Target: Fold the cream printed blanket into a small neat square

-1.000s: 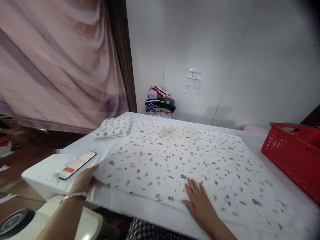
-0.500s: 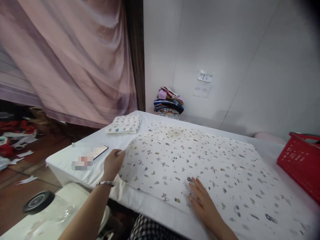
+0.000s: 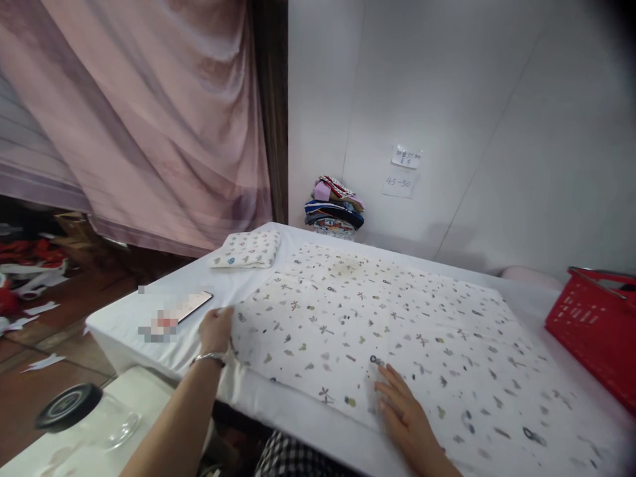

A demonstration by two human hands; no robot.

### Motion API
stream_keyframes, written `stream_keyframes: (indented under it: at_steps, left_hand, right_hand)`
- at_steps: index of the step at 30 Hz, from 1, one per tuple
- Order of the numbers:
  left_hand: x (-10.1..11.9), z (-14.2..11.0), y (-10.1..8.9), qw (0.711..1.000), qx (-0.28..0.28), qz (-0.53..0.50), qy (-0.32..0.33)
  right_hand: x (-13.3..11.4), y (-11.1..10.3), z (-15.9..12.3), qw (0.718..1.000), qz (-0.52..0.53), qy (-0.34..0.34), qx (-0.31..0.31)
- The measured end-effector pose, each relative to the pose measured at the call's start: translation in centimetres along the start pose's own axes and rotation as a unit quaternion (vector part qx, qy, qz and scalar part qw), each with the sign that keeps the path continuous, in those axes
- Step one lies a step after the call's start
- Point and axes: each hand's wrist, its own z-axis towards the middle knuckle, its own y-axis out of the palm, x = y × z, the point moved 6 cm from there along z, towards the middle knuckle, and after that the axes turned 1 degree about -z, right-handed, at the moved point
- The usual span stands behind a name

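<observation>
A white cloth [image 3: 342, 318] printed with small palm trees and leaves lies spread over the white-covered table [image 3: 293, 407]. At its left edge, my left hand [image 3: 216, 330] is closed on the cloth, its fingertips partly hidden. My right hand [image 3: 401, 407] rests palm down near the front edge, fingers stretched out on the print. A yellowish stain shows toward the cloth's far side. Behind my left hand sits a folded printed cloth [image 3: 247, 249].
A phone [image 3: 193, 306] lies left of my left hand. The red basket [image 3: 593, 331] stands at the right edge, and a lidded jar [image 3: 87, 414] at lower left. Folded fabrics [image 3: 334, 209] are stacked by the wall. A pink curtain [image 3: 173, 119] hangs at left.
My left hand has moved a little to the left, and the cloth's left edge has gone with it. My right hand stays flat in nearly the same place.
</observation>
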Motion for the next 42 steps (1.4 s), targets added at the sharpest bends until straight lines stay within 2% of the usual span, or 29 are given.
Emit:
stream_keyframes:
  at_steps: [2,3,5,7,9,11,13,16,20,24,33,38,42]
  left_hand:
    - [4.3,-1.7,2.4,0.999,-0.04,0.003,0.028]
    - [7.0,-3.1,4.1,0.995,-0.068,0.007,0.067]
    - [12.1,-7.3,7.5,0.989,-0.102,-0.001,0.106]
    - [17.1,-13.5,11.5,0.96,-0.189,0.001,0.205]
    - [20.6,-21.3,14.8,0.896,-0.292,0.028,0.334]
    - [21.7,-28.8,16.9,0.809,-0.374,0.08,0.446]
    - [20.8,-34.5,17.9,0.739,-0.432,0.102,0.507]
    - [18.3,-39.0,18.4,0.684,-0.463,0.1,0.554]
    - [15.9,-40.3,18.6,0.658,-0.462,0.104,0.585]
    - [15.1,-40.1,18.0,0.663,-0.452,0.096,0.588]
    - [14.0,-39.8,17.0,0.689,-0.446,0.1,0.562]
    - [13.9,-39.0,16.5,0.708,-0.433,0.076,0.552]
    - [13.6,-38.3,16.2,0.713,-0.423,0.073,0.555]
  right_hand:
    - [0.0,-0.3,0.3,0.998,0.052,0.012,0.019]
    - [0.1,-0.5,0.4,0.996,0.086,0.024,0.031]
    - [0.7,-0.9,0.8,0.982,0.167,0.07,0.046]
    - [1.6,-1.7,1.1,0.953,0.265,0.133,0.068]
    - [2.4,-3.0,1.1,0.903,0.377,0.178,0.103]
    - [3.0,-4.6,0.9,0.849,0.471,0.194,0.136]
    - [3.3,-5.8,0.3,0.813,0.527,0.207,0.133]
    - [3.9,-6.6,-1.1,0.791,0.555,0.237,0.104]
    - [4.7,-6.4,-2.6,0.777,0.561,0.262,0.107]
    - [5.1,-5.9,-2.9,0.755,0.587,0.266,0.118]
    - [4.5,-6.0,-2.7,0.764,0.591,0.241,0.092]
    - [4.2,-6.2,-2.4,0.777,0.58,0.236,0.072]
    - [4.3,-6.8,-1.9,0.789,0.564,0.241,0.042]
